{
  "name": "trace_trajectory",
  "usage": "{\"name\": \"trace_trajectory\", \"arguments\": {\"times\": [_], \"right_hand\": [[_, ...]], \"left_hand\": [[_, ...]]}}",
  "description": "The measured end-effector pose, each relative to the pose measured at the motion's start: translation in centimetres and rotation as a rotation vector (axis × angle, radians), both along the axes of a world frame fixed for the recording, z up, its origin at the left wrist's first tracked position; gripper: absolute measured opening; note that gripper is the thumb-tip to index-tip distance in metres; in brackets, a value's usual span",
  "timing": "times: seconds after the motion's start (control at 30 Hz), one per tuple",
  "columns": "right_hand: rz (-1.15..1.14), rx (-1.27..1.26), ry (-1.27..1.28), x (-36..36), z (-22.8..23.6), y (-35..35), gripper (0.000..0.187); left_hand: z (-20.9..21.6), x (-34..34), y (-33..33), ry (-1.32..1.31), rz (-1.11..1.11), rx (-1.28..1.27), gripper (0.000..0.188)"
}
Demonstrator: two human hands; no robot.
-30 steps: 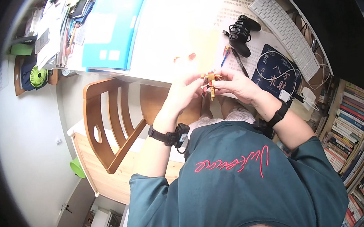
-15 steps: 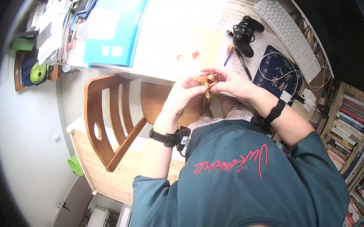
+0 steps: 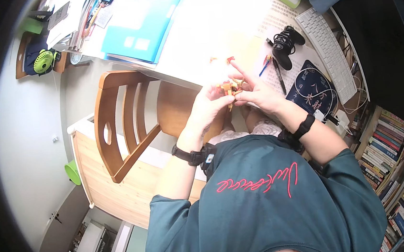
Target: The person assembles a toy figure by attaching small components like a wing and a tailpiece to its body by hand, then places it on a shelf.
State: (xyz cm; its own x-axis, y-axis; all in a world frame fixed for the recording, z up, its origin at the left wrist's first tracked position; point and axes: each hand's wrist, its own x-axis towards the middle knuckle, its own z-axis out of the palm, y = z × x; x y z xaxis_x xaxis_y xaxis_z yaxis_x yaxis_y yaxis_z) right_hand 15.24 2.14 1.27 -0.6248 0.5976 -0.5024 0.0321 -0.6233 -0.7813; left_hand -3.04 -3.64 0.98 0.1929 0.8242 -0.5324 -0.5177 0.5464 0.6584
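Our left hand [image 3: 204, 109] and right hand [image 3: 265, 95] pinch the gold-and-red figure [image 3: 228, 88], seemingly part-built. Red pieces [image 3: 230, 59] lie loose on the desk [image 3: 190, 50].

One black game controller [image 3: 287, 49], cord-wrapped. Left of it: two small red pieces [image 3: 213, 59] [image 3: 231, 59]. Nearest its lower side: one slim black pen [image 3: 279, 75], one thin blue stick [image 3: 265, 66]. Right: one white keyboard [image 3: 326, 53]. Lower left: my two bare hands [image 3: 205, 109] [image 3: 264, 95], one gold-and-red toy figure [image 3: 227, 89].
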Motion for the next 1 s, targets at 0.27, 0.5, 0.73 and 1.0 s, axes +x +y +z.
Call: {"name": "trace_trajectory", "arguments": {"times": [0.27,0.5,0.73,1.0], "right_hand": [[-0.008,0.304,-0.384,1.4,-4.1,2.7,0.045],[0.108,1.157,-0.773,-1.5,-5.6,5.4,0.035],[0.271,1.196,-0.846,-2.2,-7.8,6.2,0.02],[0.154,0.881,-0.732,-0.9,-7.2,6.3,0.015]], "left_hand": [[-0.6,-1.0,-1.8,0.411,0.09,0.099,0.054],[0.3,-2.1,-2.7,0.927,-0.139,0.113,0.051],[0.6,-1.9,-2.8,0.592,0.073,0.072,0.043],[0.2,-1.8,-2.0,0.266,0.067,0.015,0.038]]}}
